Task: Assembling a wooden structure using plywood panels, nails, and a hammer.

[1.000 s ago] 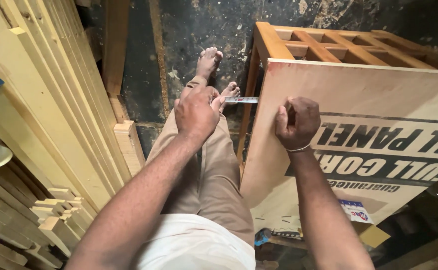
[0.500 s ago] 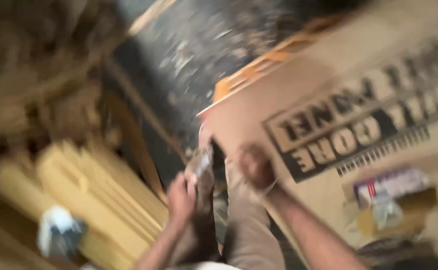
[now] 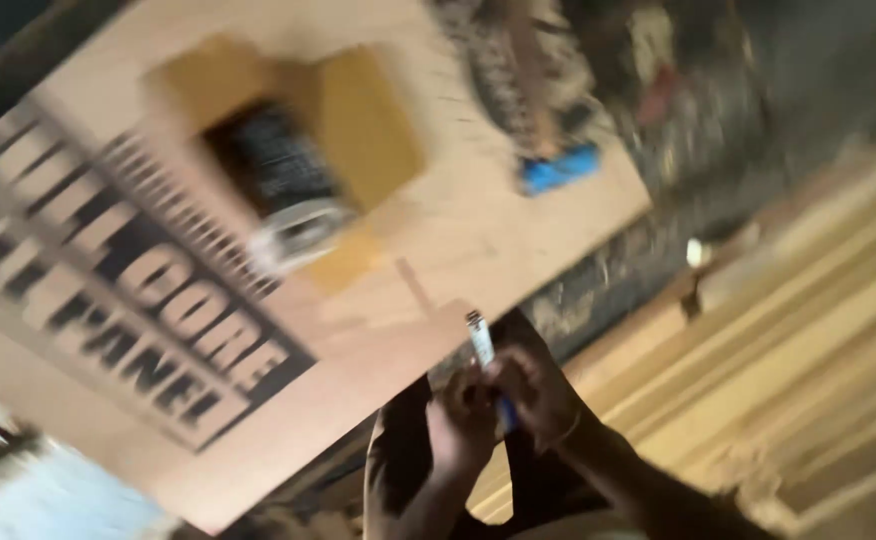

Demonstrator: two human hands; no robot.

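Head view, heavily blurred by motion. Item 1: small slim tool [image 3: 485,350], pale metallic upper part and blue lower part, standing roughly upright and leaning slightly left; it sits between the 2 hands, its top end poking above the fingers and overlapping the lower edge of the plywood panel. Item 2: left hand [image 3: 461,428], at lower centre, fingers curled close against the tool's lower part; whether it actually clamps the tool cannot be told through the blur. Item 3: right hand [image 3: 536,392], just beside the left and touching it, fingers folded around the tool's blue part, a thin band at the wrist. Item 4: plywood panel [image 3: 428,180], large, light brown, filling the upper left, tilted, printed with bold dark lettering inside a dark frame. Item 5: yellow-brown block [image 3: 368,120] with a dark cylindrical object [image 3: 278,190] against it, lying on the panel, well apart from the hands. Item 6: blue object [image 3: 558,170] near the panel's right edge. Item 7: pale wooden slats [image 3: 808,340], stacked at right, running diagonally.
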